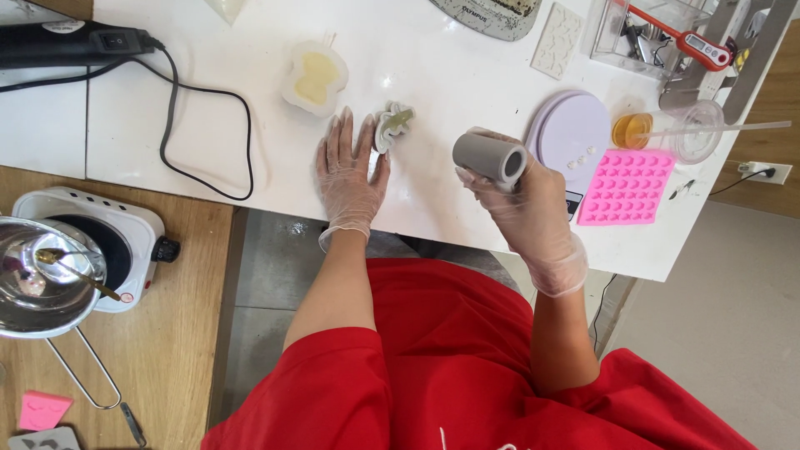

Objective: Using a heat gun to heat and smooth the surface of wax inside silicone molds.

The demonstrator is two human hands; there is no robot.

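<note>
Left hand (350, 171), in a clear glove, lies flat and open on the white worktop (433, 75), palm down, gripping nothing. Its fingertips touch a small pale mould (392, 127) with a greenish filling, which sits mid-worktop just right of the hand. Right hand (525, 204), also gloved, is closed around a grey cylinder (490, 156), held lying sideways above the worktop near its front edge, open end facing right. A bigger translucent mould (314, 77) with yellowish filling sits behind the left hand, apart from it. Toward the right edge: a round lilac scale (571, 133), a pink silicone tray (627, 186) with many small cavities touching the front right corner area, a clear cup (696, 131) with a stirring stick, and a small cup of amber liquid (631, 130). A red-handled thermometer (683, 37) lies at the back right. A black cable (208, 142) loops across the left side. On the lower wooden table, a white hotplate (125, 242) carries a steel pot (42, 279).
</note>
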